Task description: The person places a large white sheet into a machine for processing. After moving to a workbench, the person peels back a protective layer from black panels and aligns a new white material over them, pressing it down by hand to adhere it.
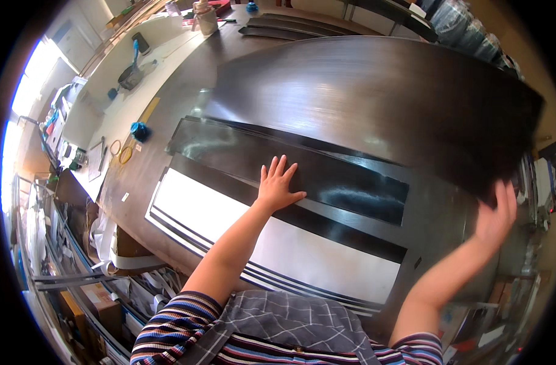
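The person leans over a long dark surface [168,109] that runs away toward the far end of the room. The left hand [276,182] lies flat, palm down, fingers [282,165] spread apart, on a black glossy strip [326,173] that stretches crosswise in front of them. The right hand [496,213] is raised at the near right edge of a big dark sheet [375,103]; it is blurred, and I cannot tell whether its fingers grip the sheet's edge or just press against it. That sheet covers most of the far right part of the surface, and its right corner hangs past the edge.

Nearer the person lies a pale white panel [278,240], with a second black strip [345,228] across its far side and thin dark edges stacked along its near rim, too close together to count. The panel's near edge sits right at the rim of the surface.

On the left there is open room: a bare dark stretch, then a pale bench [122,103] alongside. A blue bundle [139,131] and two small rings [121,151] lie near the seam between them; a dark pan-like dish [130,77] sits farther up. At the far end, several more dark strips [290,25] lie stacked. Below the left edge, shelves [77,286] hold cardboard boxes and loose papers.
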The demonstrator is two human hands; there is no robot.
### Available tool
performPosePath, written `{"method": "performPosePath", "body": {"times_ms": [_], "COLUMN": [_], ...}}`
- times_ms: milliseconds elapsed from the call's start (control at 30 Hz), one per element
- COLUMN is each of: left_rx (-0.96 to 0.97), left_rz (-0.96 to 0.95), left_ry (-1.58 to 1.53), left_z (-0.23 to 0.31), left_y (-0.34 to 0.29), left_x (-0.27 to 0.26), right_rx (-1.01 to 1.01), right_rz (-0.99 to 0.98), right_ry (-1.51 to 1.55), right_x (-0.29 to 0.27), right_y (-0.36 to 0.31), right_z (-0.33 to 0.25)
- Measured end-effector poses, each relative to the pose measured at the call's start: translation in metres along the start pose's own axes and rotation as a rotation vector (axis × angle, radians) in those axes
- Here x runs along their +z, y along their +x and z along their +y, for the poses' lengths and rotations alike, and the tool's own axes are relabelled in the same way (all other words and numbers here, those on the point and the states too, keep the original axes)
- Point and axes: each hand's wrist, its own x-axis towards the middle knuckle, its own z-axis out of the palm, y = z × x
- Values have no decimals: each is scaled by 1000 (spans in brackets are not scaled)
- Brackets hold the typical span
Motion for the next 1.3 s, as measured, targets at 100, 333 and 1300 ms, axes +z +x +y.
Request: {"method": "performPosePath", "body": {"times_ms": [100,333,1300], "left_rx": [-43,-370,60], "left_rz": [255,567,-79], "left_ry": [-349,-2362,193], "left_z": [-30,-86,-13], "left_y": [17,-38,20], "left_x": [27,-35,11], "right_rx": [78,585,40], "right_rz": [68,315,-462], "right_ry": [58,-96,-1447], "right_x": [-57,-154,0], "right_y": [-38,-172,38], "right_z": [-1,112,332]}}
